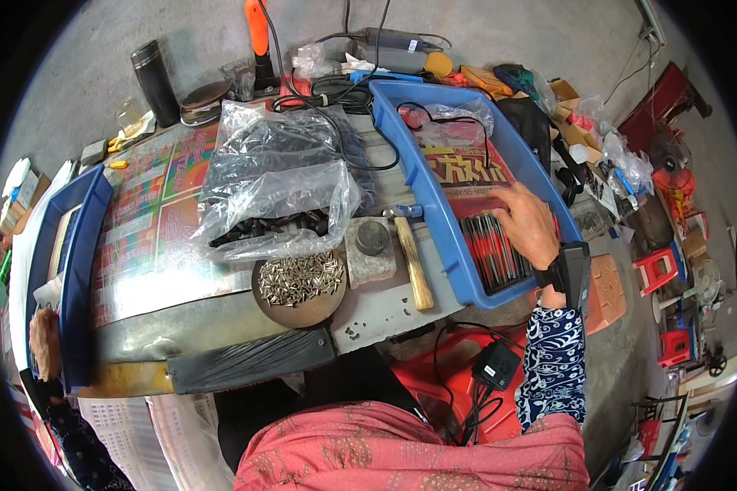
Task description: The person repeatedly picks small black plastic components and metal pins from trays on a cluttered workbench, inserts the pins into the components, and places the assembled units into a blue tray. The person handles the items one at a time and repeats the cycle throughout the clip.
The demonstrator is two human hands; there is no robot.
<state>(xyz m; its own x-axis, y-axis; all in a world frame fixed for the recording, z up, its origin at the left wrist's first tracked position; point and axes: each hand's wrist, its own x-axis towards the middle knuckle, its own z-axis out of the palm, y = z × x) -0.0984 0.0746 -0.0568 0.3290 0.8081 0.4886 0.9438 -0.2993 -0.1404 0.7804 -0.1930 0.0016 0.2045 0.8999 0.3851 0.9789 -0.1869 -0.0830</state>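
Observation:
My right hand [527,224] hovers over or rests at the stacked row in a long blue tray [418,168], its fingers apart and nothing visible between them. That row [499,255] consists of thin dark and red flat pieces standing on edge. Printed red and yellow sheeting [467,166] lies farther up the same tray. At the far left, my left hand [46,344] is curled inside a second blue bin [78,327], beside a whitish scrap [50,292]. What its fingers close on is hidden.
Between the bins stand a clear bag [278,204] of dark parts, a round dish [299,315] of small metal pins, a stone block [370,266] with a dark round piece, and a wooden-handled hammer [413,262]. Black cables [336,131] trail behind. A red stool [434,385] stands below.

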